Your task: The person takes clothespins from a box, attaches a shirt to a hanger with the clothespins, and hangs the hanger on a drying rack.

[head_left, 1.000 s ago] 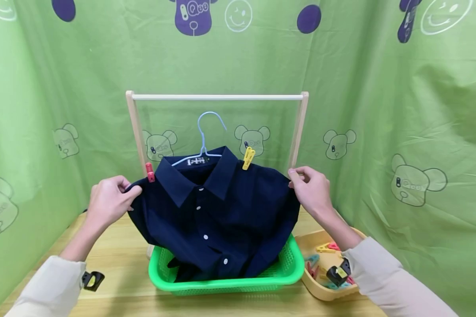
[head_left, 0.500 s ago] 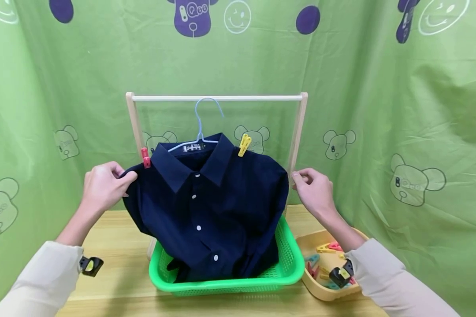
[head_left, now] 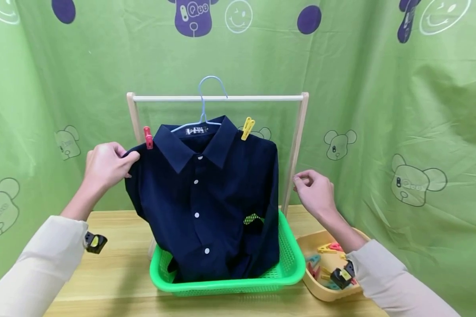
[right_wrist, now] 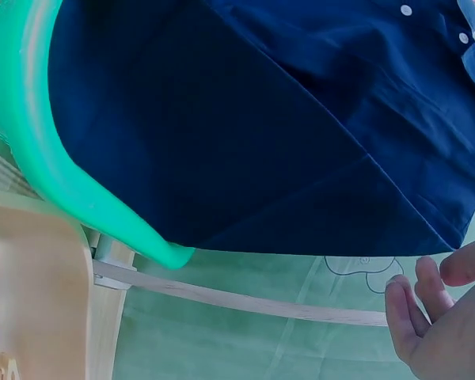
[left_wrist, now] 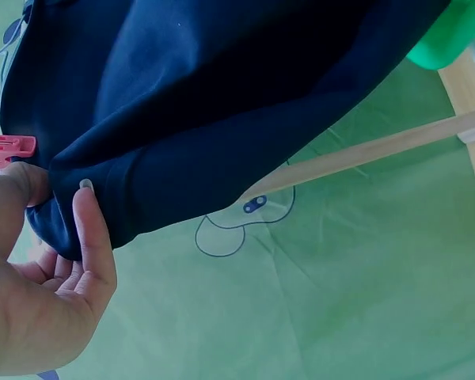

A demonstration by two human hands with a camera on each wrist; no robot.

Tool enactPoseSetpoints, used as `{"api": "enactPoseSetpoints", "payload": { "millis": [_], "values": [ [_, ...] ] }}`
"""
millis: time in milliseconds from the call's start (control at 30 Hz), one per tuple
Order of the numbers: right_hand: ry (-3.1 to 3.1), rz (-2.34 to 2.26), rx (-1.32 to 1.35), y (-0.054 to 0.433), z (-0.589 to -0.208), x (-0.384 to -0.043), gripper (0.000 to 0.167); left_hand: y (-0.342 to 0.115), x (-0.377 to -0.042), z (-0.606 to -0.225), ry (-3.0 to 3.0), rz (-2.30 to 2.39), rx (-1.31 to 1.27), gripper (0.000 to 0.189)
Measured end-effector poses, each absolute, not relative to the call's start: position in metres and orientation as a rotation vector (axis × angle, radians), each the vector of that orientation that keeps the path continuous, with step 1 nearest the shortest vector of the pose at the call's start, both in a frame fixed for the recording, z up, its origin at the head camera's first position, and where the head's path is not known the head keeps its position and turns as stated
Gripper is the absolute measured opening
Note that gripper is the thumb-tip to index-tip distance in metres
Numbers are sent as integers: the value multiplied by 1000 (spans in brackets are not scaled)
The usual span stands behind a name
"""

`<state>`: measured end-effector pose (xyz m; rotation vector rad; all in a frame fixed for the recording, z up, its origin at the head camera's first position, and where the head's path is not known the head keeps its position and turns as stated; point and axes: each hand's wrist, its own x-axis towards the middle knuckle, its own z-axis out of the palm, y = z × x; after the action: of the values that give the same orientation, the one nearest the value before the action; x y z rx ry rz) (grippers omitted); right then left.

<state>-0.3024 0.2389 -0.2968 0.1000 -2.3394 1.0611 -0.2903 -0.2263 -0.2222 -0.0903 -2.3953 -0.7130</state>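
Observation:
A dark navy button-up shirt (head_left: 222, 176) is on a light-blue hanger (head_left: 203, 105), its lower part down in a green plastic basket (head_left: 230, 288). The hanger's hook overlaps the white bar (head_left: 262, 97) of a small wooden rack in the head view. A red clothespin (head_left: 148, 138) and a yellow clothespin (head_left: 247, 128) grip the shirt's shoulders. My left hand (head_left: 108, 165) pinches the shirt near its left-side shoulder end; the left wrist view shows thumb and fingers (left_wrist: 95, 237) around the cloth. My right hand (head_left: 315, 193) is beside the shirt, fingers loosely curled, holding nothing.
A tan tray (head_left: 329, 295) with several coloured clothespins stands right of the basket, under my right forearm. The rack's wooden posts (head_left: 295, 145) rise behind the basket. Green printed curtains (head_left: 381, 110) surround the wooden table (head_left: 115, 264).
The shirt and hanger have risen, bringing the hook up to the bar. My right hand has let go of the shirt's shoulder; my left hand has moved up, still pinching it.

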Motion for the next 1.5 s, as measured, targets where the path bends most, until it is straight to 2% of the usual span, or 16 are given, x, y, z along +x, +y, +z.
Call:
{"api": "enactPoseSetpoints", "payload": {
  "millis": [567, 1500],
  "values": [
    [-2357, 1060, 106, 238, -299, -304, 23, -205, -316, -198, -2359, -785, -42, 31],
    [-2380, 1059, 98, 236, -304, -304, 22, -166, -340, -232, -2354, -851, -13, 30]
  ]
}}
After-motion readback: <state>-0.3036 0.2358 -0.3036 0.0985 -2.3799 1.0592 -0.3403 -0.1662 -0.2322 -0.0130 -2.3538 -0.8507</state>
